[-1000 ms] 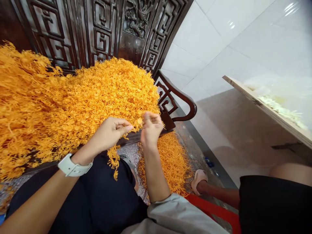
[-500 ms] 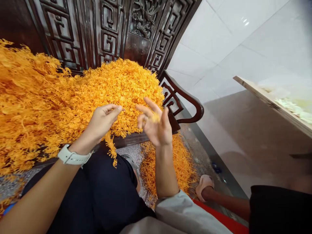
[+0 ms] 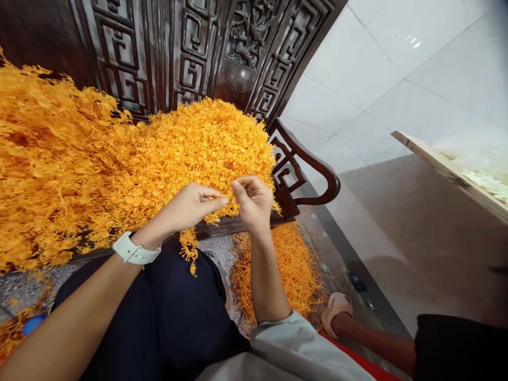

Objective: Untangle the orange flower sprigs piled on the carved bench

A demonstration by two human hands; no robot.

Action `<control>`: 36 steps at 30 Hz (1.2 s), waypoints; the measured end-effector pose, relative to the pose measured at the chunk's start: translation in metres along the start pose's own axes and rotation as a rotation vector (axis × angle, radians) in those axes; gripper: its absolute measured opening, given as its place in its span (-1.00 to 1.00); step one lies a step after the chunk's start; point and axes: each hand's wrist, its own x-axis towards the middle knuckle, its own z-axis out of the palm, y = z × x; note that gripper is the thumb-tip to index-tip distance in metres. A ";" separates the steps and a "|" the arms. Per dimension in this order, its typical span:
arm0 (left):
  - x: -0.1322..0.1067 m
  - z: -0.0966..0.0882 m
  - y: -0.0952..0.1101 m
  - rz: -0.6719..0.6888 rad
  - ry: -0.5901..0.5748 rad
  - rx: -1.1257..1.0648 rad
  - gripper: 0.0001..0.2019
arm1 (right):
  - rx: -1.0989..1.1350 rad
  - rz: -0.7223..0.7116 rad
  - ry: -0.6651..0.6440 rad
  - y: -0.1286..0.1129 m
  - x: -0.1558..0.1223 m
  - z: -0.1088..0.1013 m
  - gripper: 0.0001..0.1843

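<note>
One heap of frilled orange sprigs (image 3: pixel 206 143) sits on the carved bench (image 3: pixel 238 76), perhaps finished; barer orange stalks (image 3: pixel 299 270) on the floor (image 3: pixel 222 245) perhaps aren't. I see the left hand (image 3: pixel 198 203) pinched, a strand (image 3: pixel 189 242) dangling beneath, the right hand (image 3: pixel 256 203) curled; what they grip, I can't tell.

The left hand (image 3: pixel 196 205) points toward the right hand (image 3: pixel 256 206), thumb and forefinger pinched. Just beside it, the right hand curls its fingers to the thumb, the right forearm (image 3: pixel 269 275) nearly upright below.
</note>
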 end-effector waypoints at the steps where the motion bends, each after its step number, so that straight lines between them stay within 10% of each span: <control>1: -0.002 0.000 0.002 0.001 -0.075 0.002 -0.69 | -0.049 -0.035 0.114 0.005 0.002 -0.002 -0.77; 5: -0.007 0.003 0.009 -0.004 -0.182 -0.010 -0.69 | -0.068 0.009 0.278 0.025 0.002 -0.014 -0.70; 9: -0.004 0.002 0.009 -0.015 -0.073 0.006 -0.68 | 0.193 0.222 -0.063 0.028 -0.015 -0.022 -0.56; 13: -0.002 0.003 0.002 -0.004 -0.073 0.144 -0.63 | 0.008 0.126 -0.282 0.020 -0.026 -0.024 -0.65; 20: 0.005 0.029 -0.008 0.102 0.108 0.489 -0.58 | 0.245 0.207 0.194 0.056 -0.002 0.005 -0.50; 26: -0.017 0.016 0.013 0.157 -0.067 0.235 -0.54 | 0.249 0.362 0.353 0.089 0.024 -0.018 -0.31; 29: -0.020 0.000 0.014 0.128 0.102 0.158 -0.55 | 0.113 0.289 -0.074 0.061 0.014 -0.045 -0.53; 34: -0.003 -0.018 0.001 0.051 0.305 0.002 -0.59 | 0.161 -0.056 -1.653 -0.021 -0.005 -0.043 -0.76; 36: 0.003 -0.015 -0.001 0.041 0.325 -0.102 -0.58 | 0.304 -0.159 -1.513 -0.033 -0.003 -0.028 -0.53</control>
